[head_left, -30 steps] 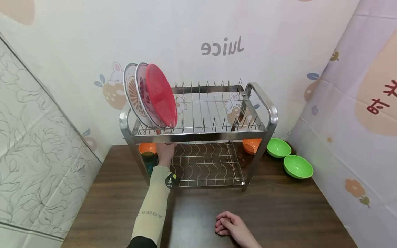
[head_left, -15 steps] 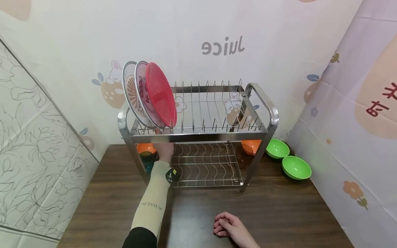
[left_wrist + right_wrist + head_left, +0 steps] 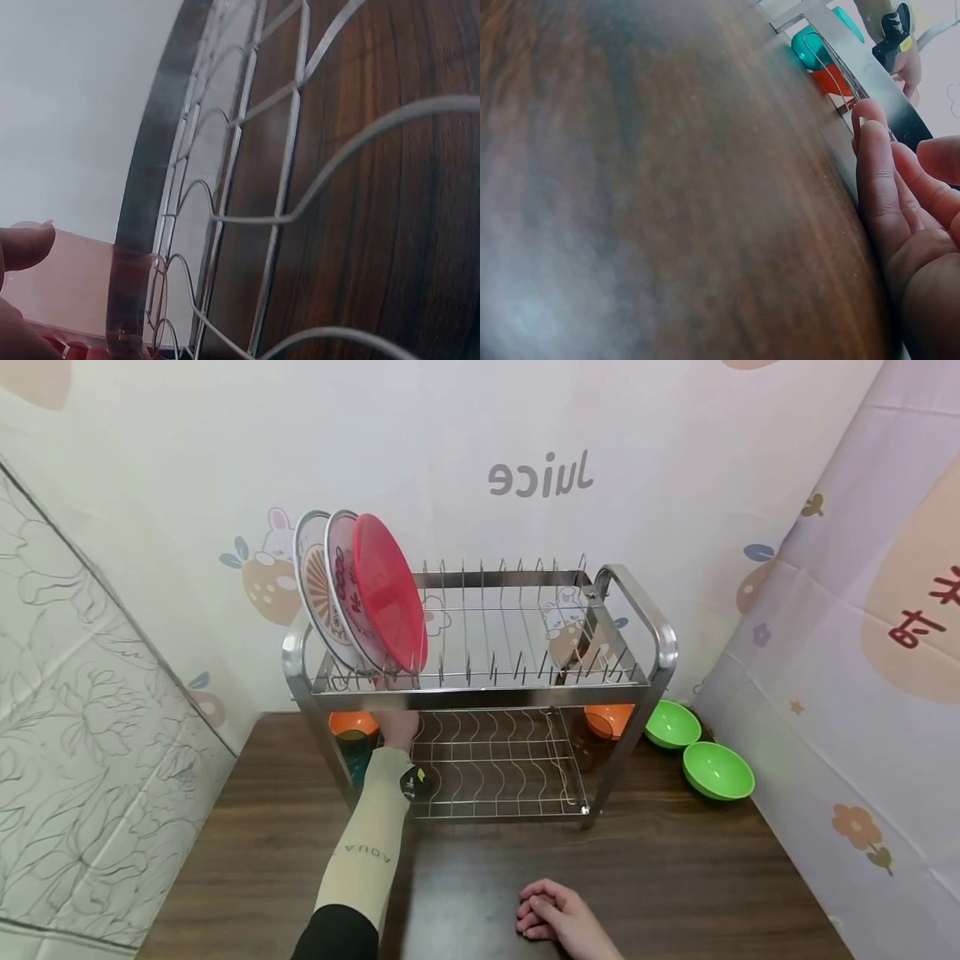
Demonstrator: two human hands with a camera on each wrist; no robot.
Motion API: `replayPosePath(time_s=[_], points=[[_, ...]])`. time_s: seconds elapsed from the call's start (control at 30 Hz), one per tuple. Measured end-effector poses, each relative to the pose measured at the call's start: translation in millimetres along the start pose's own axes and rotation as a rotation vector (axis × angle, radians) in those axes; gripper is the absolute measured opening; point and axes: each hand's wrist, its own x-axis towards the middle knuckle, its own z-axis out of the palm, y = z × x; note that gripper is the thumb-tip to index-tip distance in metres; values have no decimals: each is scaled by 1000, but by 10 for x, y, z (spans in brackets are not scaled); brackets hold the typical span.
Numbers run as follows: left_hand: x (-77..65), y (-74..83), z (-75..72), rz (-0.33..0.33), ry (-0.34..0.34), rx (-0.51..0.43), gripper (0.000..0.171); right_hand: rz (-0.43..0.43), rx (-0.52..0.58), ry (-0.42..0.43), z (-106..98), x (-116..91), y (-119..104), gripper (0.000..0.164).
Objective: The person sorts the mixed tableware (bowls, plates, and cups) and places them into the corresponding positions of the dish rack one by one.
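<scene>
My left hand [image 3: 397, 727] reaches under the upper tier of the metal dish rack [image 3: 480, 697], at its left end; the rail and plates partly hide the fingers. In the left wrist view its thumb [image 3: 28, 246] and fingers grip a translucent red cup [image 3: 64, 281] beside the wire of the lower tier [image 3: 274, 225]. A teal cup [image 3: 356, 756] and an orange bowl [image 3: 352, 722] stand just left of this hand. My right hand [image 3: 562, 917] rests on the wooden table [image 3: 465, 877] in front of the rack, fingers loosely curled, holding nothing.
Two patterned plates [image 3: 318, 589] and a red plate [image 3: 388, 593] lean in the upper tier's left slots. Under the right end are another orange bowl [image 3: 609, 718] and a dark translucent cup [image 3: 588, 745]. Two green bowls [image 3: 718, 771] sit right of the rack, near the curtain wall.
My left hand has gone slightly farther back and left under the rack. The right hand stays in place, and the head view has shifted a little.
</scene>
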Motion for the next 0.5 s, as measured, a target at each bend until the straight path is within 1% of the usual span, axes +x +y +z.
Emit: replayPosePath(time_s=[0.13,0.2,0.27,0.33,0.5], points=[[-1,-62,12,24,-1,20,35,5,9,-3,0,-4,10,39],[-3,-77,13,22,15,-6,38,7,7,-2,-1,-4,6,39],[-7,-86,12,29,25,3,39,11,4,0,0,-1,-2,40],[-9,-91,10,40,21,29,41,10,1,-1,2,1,-7,40],[-4,-134,23,23,-20,109,45,-8,-5,1,4,10,-17,40]])
